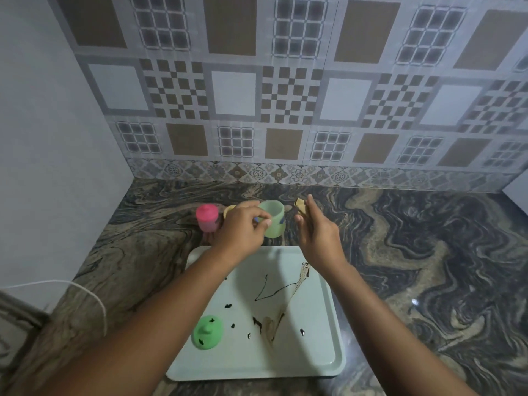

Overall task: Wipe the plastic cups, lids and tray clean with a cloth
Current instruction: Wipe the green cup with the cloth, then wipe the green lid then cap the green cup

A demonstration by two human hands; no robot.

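My left hand (243,227) grips a pale green plastic cup (273,217), lifted and tilted just beyond the far edge of the tray. My right hand (315,230) is beside the cup with fingers straight, its fingertips touching a yellowish cloth (300,206) lying on the counter. A pale tray (314,352) lies in front of me, smeared with dark and brown stains. A green lid (208,332) with dark spots rests on the tray's near left. A pink cup with its pink lid (207,218) stands on the counter to the left. A yellow cup (229,210) is partly hidden behind my left hand.
The marbled stone counter (428,267) stretches to the right. A tiled wall (285,110) rises close behind the cups and a plain wall (57,138) closes the left side. A white cable (94,295) curves over the counter's left edge.
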